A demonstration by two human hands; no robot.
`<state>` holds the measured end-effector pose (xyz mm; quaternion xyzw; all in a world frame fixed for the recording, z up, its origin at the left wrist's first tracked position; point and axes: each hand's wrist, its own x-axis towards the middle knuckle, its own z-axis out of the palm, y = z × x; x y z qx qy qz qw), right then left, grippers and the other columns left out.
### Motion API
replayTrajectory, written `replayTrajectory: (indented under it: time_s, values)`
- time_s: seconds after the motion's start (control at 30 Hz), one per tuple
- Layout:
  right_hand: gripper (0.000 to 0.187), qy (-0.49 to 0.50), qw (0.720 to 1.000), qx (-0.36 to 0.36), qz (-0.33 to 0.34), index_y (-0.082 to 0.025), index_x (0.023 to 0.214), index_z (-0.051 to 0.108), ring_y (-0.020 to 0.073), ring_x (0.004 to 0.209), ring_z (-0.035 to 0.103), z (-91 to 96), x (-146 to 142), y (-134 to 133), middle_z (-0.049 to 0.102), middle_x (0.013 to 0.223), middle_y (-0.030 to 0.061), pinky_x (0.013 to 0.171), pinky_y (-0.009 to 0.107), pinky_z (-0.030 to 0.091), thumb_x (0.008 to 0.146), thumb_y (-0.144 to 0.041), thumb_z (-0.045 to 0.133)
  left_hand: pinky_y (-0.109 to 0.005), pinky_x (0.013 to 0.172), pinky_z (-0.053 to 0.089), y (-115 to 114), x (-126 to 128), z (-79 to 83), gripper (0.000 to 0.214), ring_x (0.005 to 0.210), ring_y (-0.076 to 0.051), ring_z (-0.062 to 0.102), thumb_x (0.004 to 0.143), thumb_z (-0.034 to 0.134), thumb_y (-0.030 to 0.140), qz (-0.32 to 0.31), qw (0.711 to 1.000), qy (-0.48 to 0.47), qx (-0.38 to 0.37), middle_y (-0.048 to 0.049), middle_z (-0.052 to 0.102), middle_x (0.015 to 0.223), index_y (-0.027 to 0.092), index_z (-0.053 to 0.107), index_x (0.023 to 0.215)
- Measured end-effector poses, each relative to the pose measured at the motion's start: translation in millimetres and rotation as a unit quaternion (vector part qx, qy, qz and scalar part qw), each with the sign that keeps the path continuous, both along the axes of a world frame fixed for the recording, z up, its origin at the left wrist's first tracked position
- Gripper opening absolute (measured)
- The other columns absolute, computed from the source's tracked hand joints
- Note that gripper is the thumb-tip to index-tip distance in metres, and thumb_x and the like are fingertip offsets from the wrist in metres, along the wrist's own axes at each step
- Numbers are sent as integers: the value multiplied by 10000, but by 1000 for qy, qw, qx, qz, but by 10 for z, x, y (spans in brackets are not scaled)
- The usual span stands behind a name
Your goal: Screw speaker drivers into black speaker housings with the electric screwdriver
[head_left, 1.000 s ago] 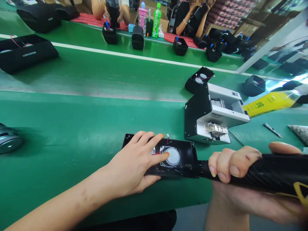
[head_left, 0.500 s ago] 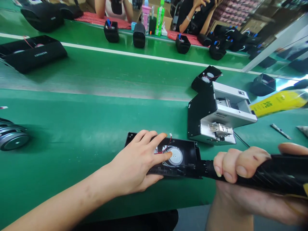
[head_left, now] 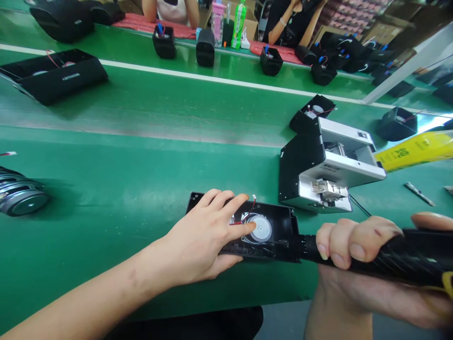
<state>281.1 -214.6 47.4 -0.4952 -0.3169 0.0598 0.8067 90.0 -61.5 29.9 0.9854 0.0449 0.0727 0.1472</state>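
A black speaker housing (head_left: 283,222) lies on the green bench with its open side up, showing a round silver speaker driver (head_left: 261,229) and a red-black wire with a white plug (head_left: 254,197). My left hand (head_left: 215,231) holds the housing across its left half, fingers over the open side and thumb along the near edge. In my right hand (head_left: 357,243) is a black electric screwdriver (head_left: 385,257), fingers wrapped round its body. It lies nearly level, its tip end against the housing's right end; the bit itself is hidden.
Behind the right hand stands a black and silver machine (head_left: 329,165), with a yellow bottle (head_left: 417,151) beside it. A stack of speaker drivers (head_left: 23,193) is at far left. More housings (head_left: 67,78) sit on the belt. Two people are across the bench.
The view has shifted slightly, so most things sit a little further right. Both hands keep their hold, and the screwdriver stays at the housing's right end.
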Motion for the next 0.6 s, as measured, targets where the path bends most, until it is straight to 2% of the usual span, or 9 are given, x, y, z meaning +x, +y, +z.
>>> replayTrajectory:
  time_s: [0.07,0.17,0.23,0.37,0.47,0.6]
  values:
    - [533,1,1000,-5,18,-370,1120,771,100,375,277,16,-2,-18,546,591,-138,340,258,323,705,-631,980,-631,1185,407,0,2,4,540,1432,-434,489,979,770,500,0,1000,4,2,-191,443,1678,300,664,1469]
    - [467,21,1000,1,20,-368,1127,762,93,381,306,9,18,-44,519,600,-126,362,251,356,780,-634,925,-630,1174,408,1,9,3,558,1419,-437,496,972,774,506,-3,1000,6,9,-193,445,1673,298,659,1477]
    - [434,43,999,-1,29,-376,1149,731,108,411,395,15,31,-39,500,642,-107,392,251,383,816,-608,887,-629,1166,407,-1,12,1,557,1415,-437,497,976,766,509,-5,1000,7,14,-193,443,1672,298,657,1481]
    - [541,72,995,-8,62,-393,1221,667,188,536,567,90,32,50,505,750,-66,444,296,447,758,-572,881,-625,1158,402,-8,16,-7,541,1405,-433,501,997,735,507,-9,1000,11,20,-195,444,1663,293,652,1487]
    - [555,73,994,-5,79,-381,1219,662,206,570,585,120,20,121,513,773,-50,454,316,466,743,-557,886,-629,1157,394,-9,20,-9,536,1403,-439,496,1009,718,506,-10,1000,14,23,-202,435,1668,288,646,1493]
    - [544,65,993,3,94,-358,1202,672,214,581,596,40,0,94,527,778,-42,447,320,472,740,-513,914,-633,1145,400,-8,22,6,527,1401,-452,494,1017,708,510,-15,999,16,27,-219,436,1662,276,655,1486]
